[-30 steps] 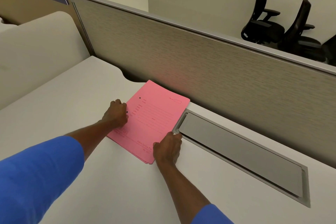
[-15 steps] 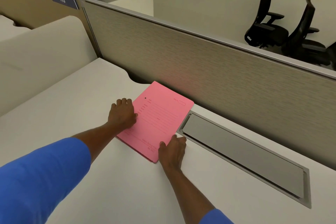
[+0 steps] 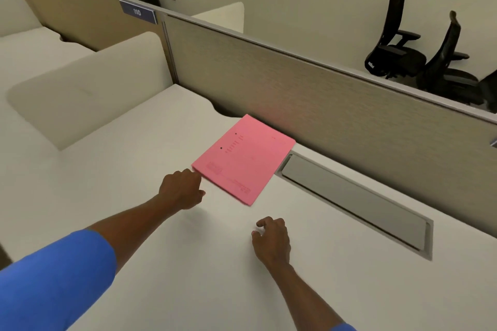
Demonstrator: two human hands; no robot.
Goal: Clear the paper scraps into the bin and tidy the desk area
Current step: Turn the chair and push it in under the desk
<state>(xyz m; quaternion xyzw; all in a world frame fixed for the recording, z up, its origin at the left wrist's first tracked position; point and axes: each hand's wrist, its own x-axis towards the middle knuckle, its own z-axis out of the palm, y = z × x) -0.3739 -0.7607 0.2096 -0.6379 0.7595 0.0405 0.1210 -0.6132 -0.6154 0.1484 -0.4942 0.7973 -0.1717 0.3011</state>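
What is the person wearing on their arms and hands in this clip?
Both arms have bright blue short sleeves: the left sleeve fills the lower corner, and only the right sleeve's edge shows. Forearms are bare. The left hand and right hand show no gloves, watch or rings.

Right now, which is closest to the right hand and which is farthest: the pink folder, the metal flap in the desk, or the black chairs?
From the right hand:
1. Pink folder, just ahead, slightly left.
2. Metal flap, off to the right, only a little farther.
3. Black chairs, far behind the divider, on the right.
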